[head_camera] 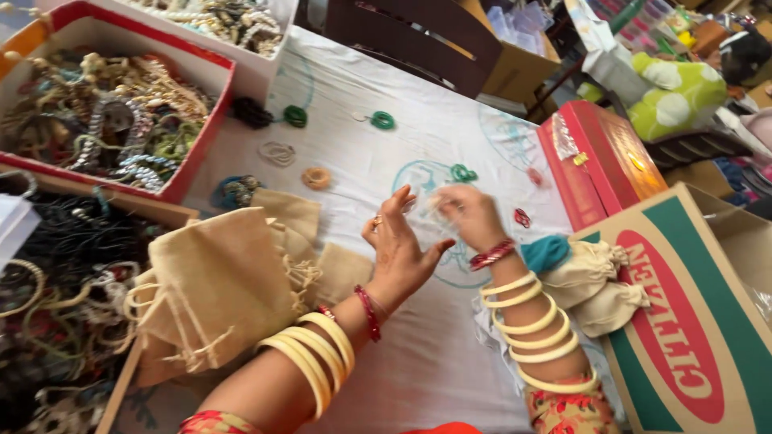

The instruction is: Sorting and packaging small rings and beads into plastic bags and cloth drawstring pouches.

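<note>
The left hand (400,245) is held wide open above the white-covered desk (418,145), fingers spread and palm turned toward the right hand (469,215), with nothing gripped in it. The right hand is curled narrowly around something small and pale (too blurred to be named), just beside the left hand's fingertips. A pile of beige drawstring pouches (221,285) is seen just left of the left hand, and a red-rimmed box of jewellery (112,120) lies farther off, beyond the pouches.
</note>
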